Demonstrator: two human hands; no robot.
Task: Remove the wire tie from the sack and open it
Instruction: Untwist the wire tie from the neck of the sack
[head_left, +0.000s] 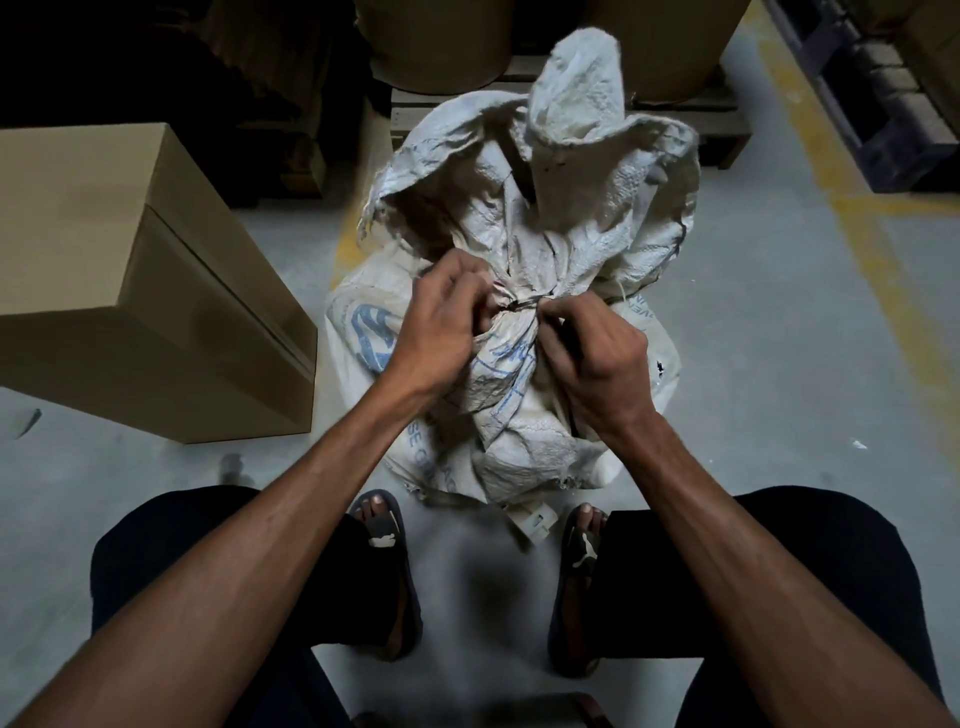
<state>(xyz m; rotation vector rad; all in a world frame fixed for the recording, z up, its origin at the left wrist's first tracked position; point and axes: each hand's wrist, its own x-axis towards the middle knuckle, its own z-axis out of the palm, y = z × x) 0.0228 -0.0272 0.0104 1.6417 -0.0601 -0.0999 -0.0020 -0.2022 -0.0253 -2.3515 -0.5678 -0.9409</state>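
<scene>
Sandalled feet (387, 566) stand on a grey concrete floor (753, 364). Just beyond, the left hand (441, 322) and right hand (592, 358) pinch the wire tie (522, 303) around the white sack's (519, 410) gathered neck. A cardboard box (140, 291) sits left; a wooden pallet (675, 124) lies behind.

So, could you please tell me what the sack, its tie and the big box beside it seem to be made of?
Sack: probably woven plastic, matte white; textured weave, frayed edges, stiff creases.
Tie: thin dark strand, likely metal wire, though too small to be sure.
Box: brown cardboard, matte, with folded seams.
</scene>
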